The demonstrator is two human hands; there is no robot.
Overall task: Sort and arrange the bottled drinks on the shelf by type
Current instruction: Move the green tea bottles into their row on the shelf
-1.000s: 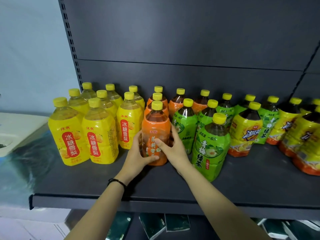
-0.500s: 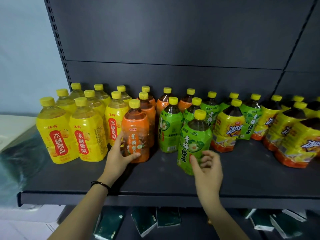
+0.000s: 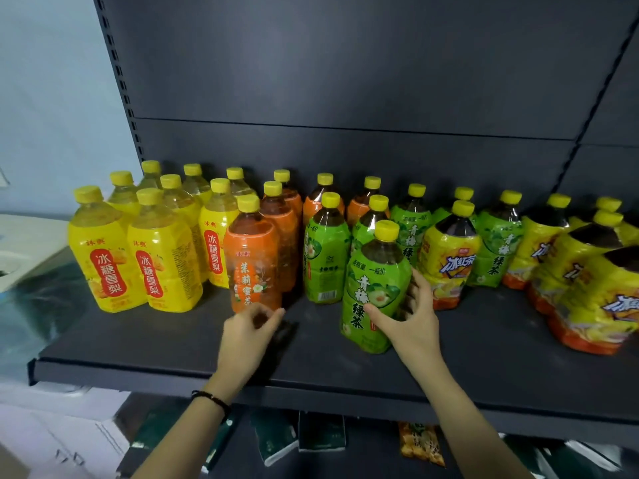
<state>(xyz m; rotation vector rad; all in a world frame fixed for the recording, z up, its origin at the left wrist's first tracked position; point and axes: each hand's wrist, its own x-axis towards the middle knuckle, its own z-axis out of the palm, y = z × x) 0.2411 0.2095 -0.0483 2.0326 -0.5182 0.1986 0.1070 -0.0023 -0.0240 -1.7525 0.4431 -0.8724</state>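
Currently, head view: right hand (image 3: 411,321) curls thumb and fingers round the front green tea bottle (image 3: 377,288), standing on the shelf (image 3: 166,344) ahead of the other green bottles. Left hand (image 3: 249,335), blurred, seems loosely curled and empty, just below the front orange bottle (image 3: 252,267).

Dim, even light — edges bowed, left side motion-blurred

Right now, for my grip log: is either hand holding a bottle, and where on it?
The right hand holds the front green bottle by its lower body. The left hand holds nothing.
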